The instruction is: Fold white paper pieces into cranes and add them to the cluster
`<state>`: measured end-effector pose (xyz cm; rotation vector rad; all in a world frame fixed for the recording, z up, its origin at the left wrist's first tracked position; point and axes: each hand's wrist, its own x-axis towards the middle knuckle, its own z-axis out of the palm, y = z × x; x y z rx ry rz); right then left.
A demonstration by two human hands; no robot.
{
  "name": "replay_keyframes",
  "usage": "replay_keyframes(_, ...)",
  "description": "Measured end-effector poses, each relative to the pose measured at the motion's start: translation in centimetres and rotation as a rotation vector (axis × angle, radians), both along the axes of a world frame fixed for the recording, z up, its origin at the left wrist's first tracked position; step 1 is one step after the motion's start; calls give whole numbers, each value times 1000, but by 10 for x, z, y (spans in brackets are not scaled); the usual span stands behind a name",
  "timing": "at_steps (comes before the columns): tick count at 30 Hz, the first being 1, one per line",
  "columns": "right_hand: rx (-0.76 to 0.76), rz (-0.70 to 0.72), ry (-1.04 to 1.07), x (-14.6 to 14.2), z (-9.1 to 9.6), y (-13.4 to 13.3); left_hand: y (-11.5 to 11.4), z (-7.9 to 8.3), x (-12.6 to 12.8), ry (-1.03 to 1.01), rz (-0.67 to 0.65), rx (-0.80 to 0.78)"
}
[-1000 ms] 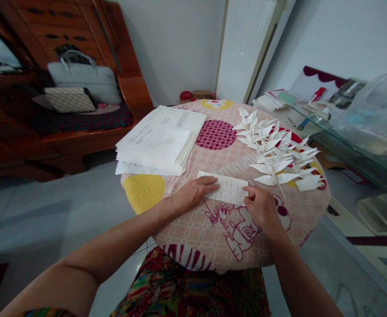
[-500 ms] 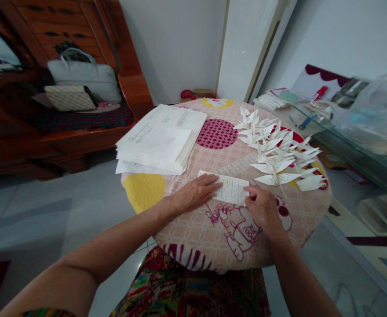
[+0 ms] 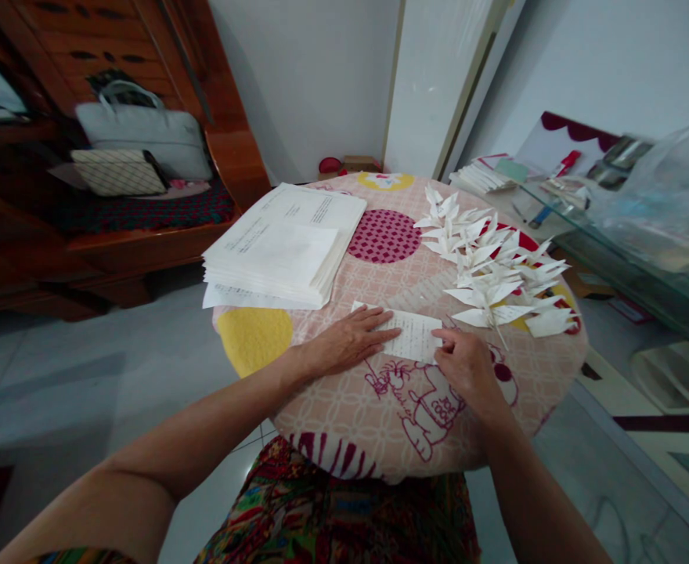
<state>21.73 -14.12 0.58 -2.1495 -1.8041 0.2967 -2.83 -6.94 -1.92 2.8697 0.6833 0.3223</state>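
A small rectangular sheet of paper (image 3: 416,337) with writing on it lies on the cloth-covered round table (image 3: 344,407) in front of me. My left hand (image 3: 356,338) rests flat across its left part, fingers stretched out. At the sheet's right edge, my right hand (image 3: 465,362) has its fingers curled in, with thumb and index finger pinching the paper. Just beyond the sheet is a clear ruler-like strip (image 3: 422,291). Several folded white paper cranes (image 3: 488,262) cluster on the table's right side.
A thick stack of printed paper (image 3: 279,243) sits at the table's left. To the right stands a glass shelf (image 3: 620,258) with a plastic bag (image 3: 655,196) on it. A wooden bench (image 3: 145,243) at far left holds a pale handbag (image 3: 145,137).
My left fingers have slid slightly to the right over the paper. The right hand keeps its place at the edge. The whole view has shifted a little.
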Motion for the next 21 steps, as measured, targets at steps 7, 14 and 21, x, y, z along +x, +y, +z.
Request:
replay_keyframes(7,138,137,-66,-27,15,5,5,-2,1,17,-32,17)
replay_keyframes(14,-77,178,298,-38,1,17,7,-1,0,1,-56,21)
replay_keyframes(21,-87,195,250,-34,1,12,9,-3,0,-23,-57,10)
